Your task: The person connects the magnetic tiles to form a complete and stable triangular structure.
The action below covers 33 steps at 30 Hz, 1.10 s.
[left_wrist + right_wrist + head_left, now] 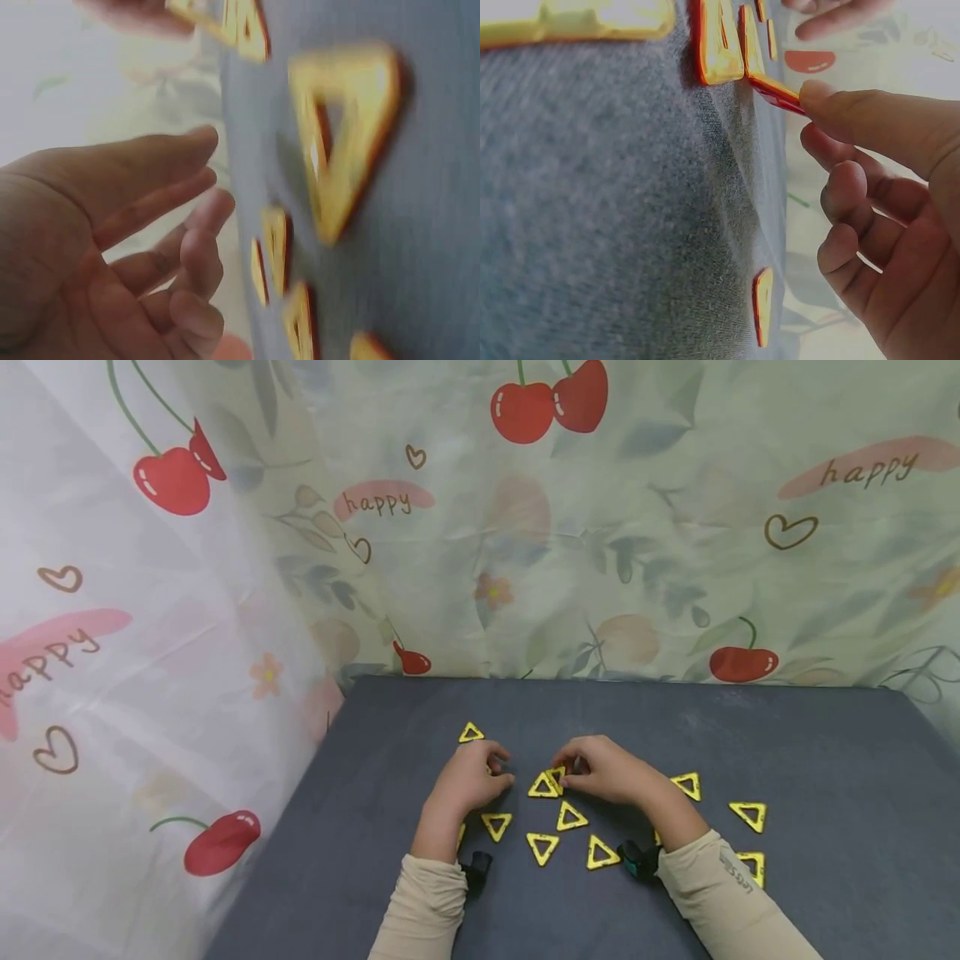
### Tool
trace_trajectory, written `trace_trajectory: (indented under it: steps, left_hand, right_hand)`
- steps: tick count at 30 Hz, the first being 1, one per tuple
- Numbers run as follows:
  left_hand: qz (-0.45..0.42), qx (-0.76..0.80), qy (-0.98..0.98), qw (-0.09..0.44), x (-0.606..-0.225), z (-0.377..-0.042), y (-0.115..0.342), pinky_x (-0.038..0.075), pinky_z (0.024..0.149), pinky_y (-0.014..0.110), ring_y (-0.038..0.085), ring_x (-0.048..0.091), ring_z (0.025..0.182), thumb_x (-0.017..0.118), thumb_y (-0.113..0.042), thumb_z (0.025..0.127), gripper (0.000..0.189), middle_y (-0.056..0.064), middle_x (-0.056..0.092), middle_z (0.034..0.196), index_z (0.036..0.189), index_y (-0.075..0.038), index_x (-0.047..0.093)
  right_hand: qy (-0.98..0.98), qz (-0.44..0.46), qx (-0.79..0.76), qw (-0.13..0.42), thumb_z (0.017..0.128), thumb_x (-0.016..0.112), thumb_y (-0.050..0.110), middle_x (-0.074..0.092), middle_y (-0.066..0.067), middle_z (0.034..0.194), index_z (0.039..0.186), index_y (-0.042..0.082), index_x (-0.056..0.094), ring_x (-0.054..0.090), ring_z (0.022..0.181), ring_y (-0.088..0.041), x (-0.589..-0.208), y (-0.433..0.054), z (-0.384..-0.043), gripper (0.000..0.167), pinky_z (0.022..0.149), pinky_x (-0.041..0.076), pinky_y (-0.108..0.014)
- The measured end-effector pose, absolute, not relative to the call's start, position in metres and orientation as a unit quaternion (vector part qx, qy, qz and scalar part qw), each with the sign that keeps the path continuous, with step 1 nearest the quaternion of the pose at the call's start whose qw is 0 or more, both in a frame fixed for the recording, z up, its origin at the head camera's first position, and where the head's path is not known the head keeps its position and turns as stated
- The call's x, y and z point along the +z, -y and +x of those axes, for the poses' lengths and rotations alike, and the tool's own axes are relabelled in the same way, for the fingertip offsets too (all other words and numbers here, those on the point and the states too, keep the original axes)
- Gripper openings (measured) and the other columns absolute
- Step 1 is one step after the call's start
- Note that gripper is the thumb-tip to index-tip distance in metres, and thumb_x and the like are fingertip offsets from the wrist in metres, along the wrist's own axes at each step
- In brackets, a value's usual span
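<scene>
My right hand (603,768) pinches a yellow triangular frame tile (776,93) between thumb and index finger. That tile is tilted up, one edge against a flat yellow triangle (543,794) on the dark table. Left of them, my left hand (468,781) hovers with its fingers loosely bent. The left wrist view shows nothing in its grasp and a yellow triangle (345,71) lying close by, apart from the fingers. Part of another yellow piece behind the left hand is mostly hidden in the head view.
Several more yellow triangles lie scattered: one (471,739) beyond the left hand, others (542,837) nearer the front, and some (748,806) to the right, partly covered by the right arm. A patterned curtain (450,552) stands behind the dark table (825,752).
</scene>
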<state>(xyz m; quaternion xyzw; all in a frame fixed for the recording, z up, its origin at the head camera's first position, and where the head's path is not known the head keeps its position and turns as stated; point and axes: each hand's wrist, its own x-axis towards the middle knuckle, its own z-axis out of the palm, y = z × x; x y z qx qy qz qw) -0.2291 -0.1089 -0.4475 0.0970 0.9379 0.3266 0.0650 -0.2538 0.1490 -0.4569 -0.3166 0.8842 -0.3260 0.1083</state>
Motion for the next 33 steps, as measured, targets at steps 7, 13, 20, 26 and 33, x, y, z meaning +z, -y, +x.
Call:
trace_trajectory:
  steps: [7, 13, 20, 26, 33]
  left_hand:
    - [0.031, 0.282, -0.957, 0.053, -0.454, -0.234, 0.137, 0.058, 0.086, 0.049, 0.028, 0.070, 0.097, 0.084, -0.020, 0.092, 0.032, 0.013, 0.073, 0.114, 0.120, -0.006, 0.077]
    - [0.021, 0.268, -0.961, 0.060, -0.457, -0.235, 0.142, 0.058, 0.087, 0.049, 0.029, 0.069, 0.098, 0.084, -0.021, 0.092, 0.029, 0.015, 0.070, 0.116, 0.114, -0.004, 0.077]
    - [0.020, 0.279, -0.958, 0.056, -0.454, -0.233, 0.140, 0.049, 0.069, 0.039, 0.021, 0.059, 0.077, 0.086, -0.021, 0.089, 0.026, 0.007, 0.064, 0.093, 0.103, -0.007, 0.070]
    - [0.019, 0.295, -0.954, 0.052, -0.452, -0.234, 0.137, 0.042, 0.063, 0.036, 0.020, 0.056, 0.069, 0.085, -0.020, 0.091, 0.023, 0.004, 0.060, 0.082, 0.102, -0.009, 0.068]
    - [0.039, 0.305, -0.951, 0.034, -0.453, -0.237, 0.128, 0.044, 0.064, 0.035, 0.018, 0.058, 0.071, 0.083, -0.018, 0.092, 0.017, 0.002, 0.064, 0.085, 0.104, -0.012, 0.072]
  right_hand:
    - [-0.882, -0.324, -0.324, 0.104, 0.100, 0.074, 0.009, 0.072, 0.000, 0.100, 0.121, 0.008, 0.078, 0.059, 0.074, -0.006, -0.456, -0.149, -0.253, 0.021, 0.068, 0.051, -0.026]
    - [-0.881, -0.327, -0.326, 0.106, 0.100, 0.074, 0.009, 0.072, 0.001, 0.100, 0.121, 0.008, 0.077, 0.058, 0.073, -0.006, -0.458, -0.149, -0.254, 0.021, 0.067, 0.051, -0.026]
    - [-0.879, -0.327, -0.330, 0.109, 0.100, 0.074, 0.008, 0.072, 0.000, 0.099, 0.121, 0.007, 0.077, 0.059, 0.072, -0.007, -0.457, -0.148, -0.254, 0.021, 0.067, 0.051, -0.026]
    - [-0.878, -0.326, -0.331, 0.110, 0.100, 0.074, 0.009, 0.071, 0.000, 0.100, 0.121, 0.007, 0.077, 0.059, 0.072, -0.008, -0.457, -0.148, -0.253, 0.021, 0.067, 0.051, -0.026]
    - [-0.879, -0.328, -0.328, 0.110, 0.100, 0.074, 0.011, 0.071, 0.000, 0.100, 0.121, 0.008, 0.077, 0.059, 0.072, -0.007, -0.457, -0.148, -0.254, 0.022, 0.067, 0.051, -0.026]
